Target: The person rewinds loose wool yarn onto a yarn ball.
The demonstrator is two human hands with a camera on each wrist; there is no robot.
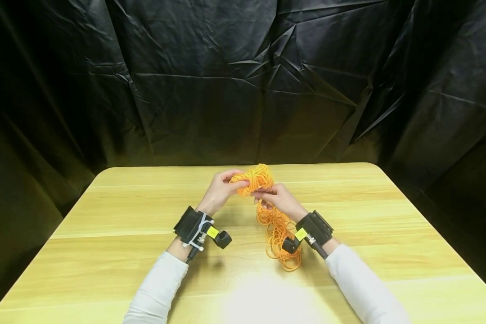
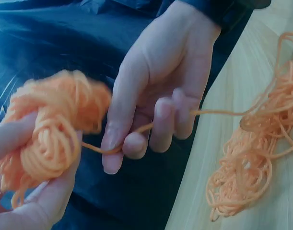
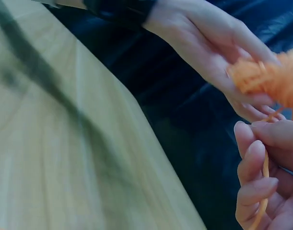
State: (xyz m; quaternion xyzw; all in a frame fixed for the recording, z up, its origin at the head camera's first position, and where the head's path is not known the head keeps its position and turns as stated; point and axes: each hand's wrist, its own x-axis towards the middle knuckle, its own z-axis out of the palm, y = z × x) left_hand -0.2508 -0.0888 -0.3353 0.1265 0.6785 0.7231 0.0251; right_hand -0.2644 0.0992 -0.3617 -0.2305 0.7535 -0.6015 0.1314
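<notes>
My left hand [image 1: 220, 191] grips a bundle of wound orange yarn [image 1: 259, 177] above the far part of the table, thumb on the near side. Close beside it on the right, my right hand [image 1: 281, 198] pinches a single strand [image 2: 145, 128] of that yarn between thumb and forefinger. In the left wrist view the strand runs from the bundle through the right fingers to a loose, tangled heap of orange yarn [image 2: 247, 167]. That heap lies on the table below the right hand and wrist. The right wrist view shows the strand crossing the curled right fingers [image 3: 255, 191].
The wooden table [image 1: 117, 252] has rounded far corners, and its far edge is just beyond the hands. Black sheeting [image 1: 202, 117] hangs behind it. Each wrist wears a black band with a small camera [image 1: 222, 239]. Bright glare falls on the near middle of the tabletop.
</notes>
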